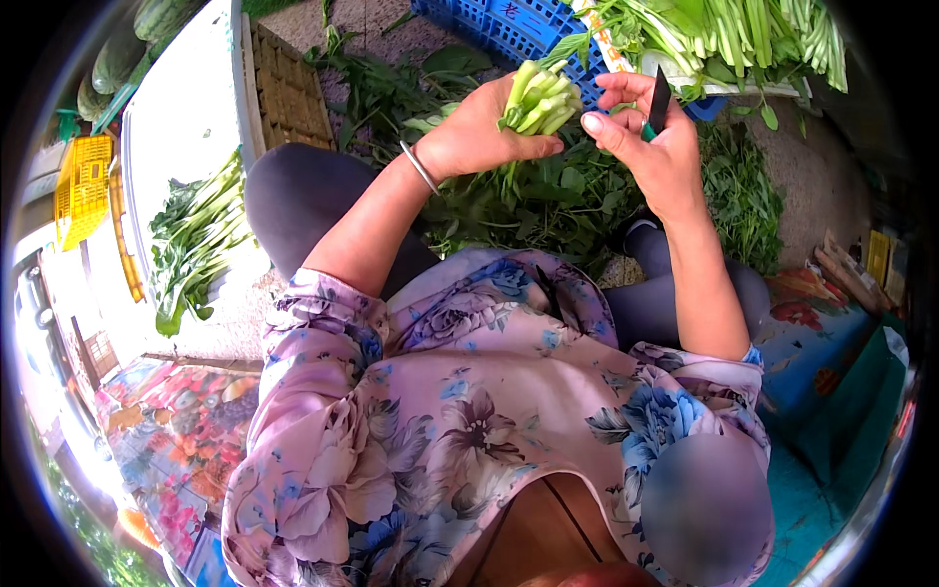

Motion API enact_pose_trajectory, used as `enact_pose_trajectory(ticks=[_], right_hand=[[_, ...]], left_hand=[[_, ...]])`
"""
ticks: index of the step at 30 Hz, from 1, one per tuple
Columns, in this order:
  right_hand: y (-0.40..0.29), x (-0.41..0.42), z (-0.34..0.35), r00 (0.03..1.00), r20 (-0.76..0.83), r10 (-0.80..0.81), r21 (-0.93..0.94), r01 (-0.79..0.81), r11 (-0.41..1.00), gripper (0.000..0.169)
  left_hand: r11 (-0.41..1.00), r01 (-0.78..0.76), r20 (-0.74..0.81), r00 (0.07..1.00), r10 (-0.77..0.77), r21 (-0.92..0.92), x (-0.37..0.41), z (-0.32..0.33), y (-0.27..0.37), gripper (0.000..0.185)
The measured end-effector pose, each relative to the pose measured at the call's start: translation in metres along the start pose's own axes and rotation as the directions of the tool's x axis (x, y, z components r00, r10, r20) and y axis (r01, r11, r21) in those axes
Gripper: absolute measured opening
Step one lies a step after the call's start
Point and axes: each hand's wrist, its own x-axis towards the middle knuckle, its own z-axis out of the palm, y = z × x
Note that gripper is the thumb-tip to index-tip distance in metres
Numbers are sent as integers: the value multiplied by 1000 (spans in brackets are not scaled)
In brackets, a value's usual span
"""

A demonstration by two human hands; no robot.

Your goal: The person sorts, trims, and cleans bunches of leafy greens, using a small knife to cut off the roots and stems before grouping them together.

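My left hand (473, 132) grips a bunch of leafy greens (541, 103), its pale cut stem ends turned up and to the right. The leaves below the fist are partly hidden by my hand and forearm. Just right of the bunch, my right hand (653, 139) holds a small knife (659, 101) against the palm, its dark blade sticking up and a bit of green handle showing. My right thumb and fingertips are spread near the stem ends, a small gap away from them. Under both hands, loose leafy greens (543, 198) cover the ground between my knees.
Beyond my hands stands a blue plastic crate (506, 29) bearing writing. Bundled stems (741, 44) lie at the upper right. To the left, more greens (202, 235) rest by a white board (187, 103) and a brown slatted crate (286, 88). Watermelons (117, 59) sit farther off.
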Motion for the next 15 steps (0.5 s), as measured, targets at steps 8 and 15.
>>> enact_pose_trajectory(ticks=[8,15], right_hand=[[8,-9,23,963,-19,-269,-183,262,948,27],[11,2,29,857,56,-513,-595,441,672,24]], left_hand=[[953,16,-193,980,45,301,9,5,-21,48],[905,181,-217,971,-102,384,14,17,-30,50]])
